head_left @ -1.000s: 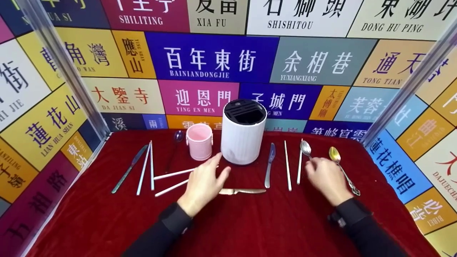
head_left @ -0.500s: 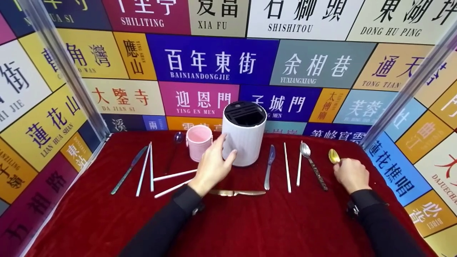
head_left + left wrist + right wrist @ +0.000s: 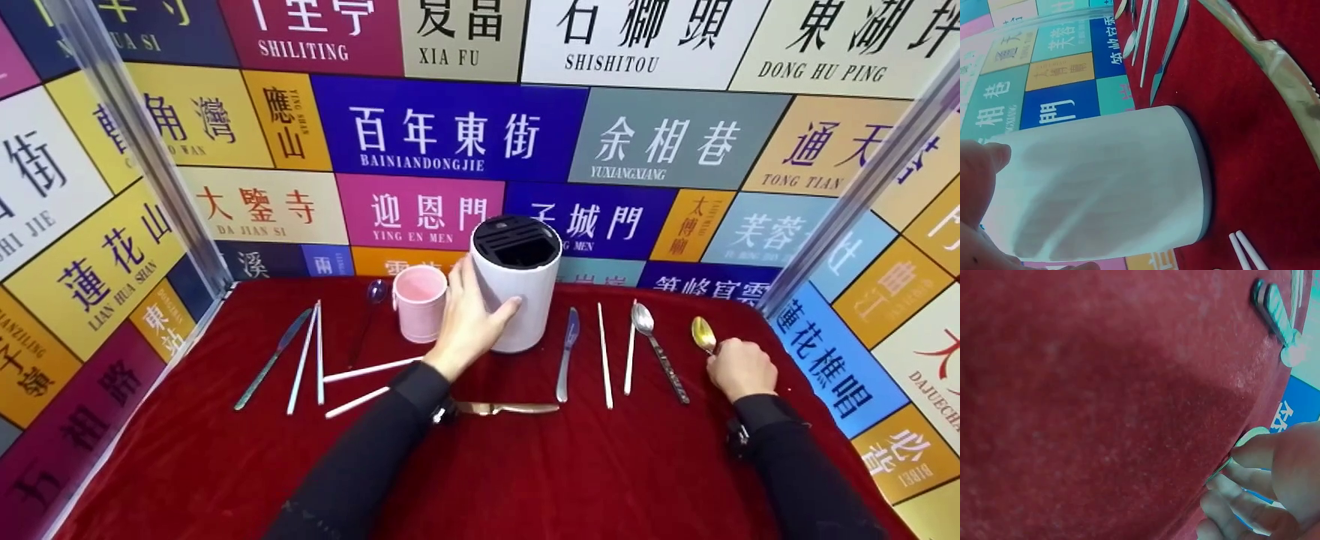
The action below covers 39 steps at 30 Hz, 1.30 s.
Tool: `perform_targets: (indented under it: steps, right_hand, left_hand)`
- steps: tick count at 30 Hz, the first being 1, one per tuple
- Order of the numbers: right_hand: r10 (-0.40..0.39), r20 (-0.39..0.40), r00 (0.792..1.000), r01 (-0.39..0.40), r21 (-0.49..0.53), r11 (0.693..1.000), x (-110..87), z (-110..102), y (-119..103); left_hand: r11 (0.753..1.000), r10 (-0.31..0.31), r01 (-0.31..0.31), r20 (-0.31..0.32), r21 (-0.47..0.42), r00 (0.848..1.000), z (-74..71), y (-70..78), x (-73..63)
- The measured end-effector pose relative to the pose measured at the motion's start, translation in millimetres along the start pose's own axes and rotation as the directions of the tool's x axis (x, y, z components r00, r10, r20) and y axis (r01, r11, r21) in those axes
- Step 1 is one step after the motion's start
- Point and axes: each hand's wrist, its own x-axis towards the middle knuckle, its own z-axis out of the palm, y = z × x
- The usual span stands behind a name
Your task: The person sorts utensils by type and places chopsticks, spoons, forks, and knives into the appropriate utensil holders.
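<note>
My left hand (image 3: 469, 322) is around the left side of a white knife block (image 3: 525, 307) with a black slotted top, its thumb on the front and its fingers on the far left. In the left wrist view the knife block (image 3: 1106, 185) fills the middle, with the thumb at its upper end. On the right, my right hand (image 3: 742, 369) pinches the handle of a gold spoon (image 3: 703, 333) lying on the cloth; the hand covers most of the handle. In the right wrist view, thumb and fingers meet at the spoon (image 3: 1252, 434).
A pink cup (image 3: 420, 304) stands left of the knife block. Several chopsticks, a dark spoon (image 3: 377, 291) and a knife (image 3: 274, 358) lie at left. Rightward lie a knife (image 3: 568, 356), chopsticks and a silver spoon (image 3: 660, 349). A gold knife (image 3: 510, 408) lies in front on the red cloth (image 3: 570, 480).
My left hand has moved up and right onto the knife block. My right hand has gone from beside the silver spoon to the gold spoon and taken its handle.
</note>
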Motion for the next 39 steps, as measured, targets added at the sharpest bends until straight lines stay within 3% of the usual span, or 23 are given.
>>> perform_targets:
  steps: [8,15,19,22,28,39]
  right_hand:
    - [0.058,0.081,0.995,-0.057,-0.010,0.998,4.3,-2.6,2.3]
    - [0.091,0.171,0.981,-0.088,-0.026,0.996,8.2,-12.0,-0.5]
    - [0.062,0.188,0.980,-0.057,-0.031,0.998,11.0,-18.5,-4.7]
    - [0.016,0.152,0.988,-0.011,-0.033,0.999,13.5,-23.4,-9.0]
    - [-0.052,0.008,0.999,0.053,-0.026,0.998,18.3,-33.7,-23.6]
    - [-0.163,-0.162,0.973,0.173,0.050,0.984,17.0,-59.1,-94.6]
  left_hand:
    - [0.997,-0.081,0.082,0.029,-0.008,0.996,11.0,-5.9,7.1]
    - [0.997,-0.074,0.075,0.044,-0.016,0.996,13.3,-5.0,8.8]
    - [0.997,-0.076,0.077,0.044,-0.013,0.996,13.9,-4.3,10.9]
    - [0.997,-0.080,0.080,0.046,-0.006,0.996,13.9,-3.3,12.3]
    - [0.996,-0.090,0.090,0.050,0.002,0.995,12.4,-0.8,15.3]
    - [0.995,-0.102,0.102,0.044,0.019,0.994,11.6,-2.0,15.3]
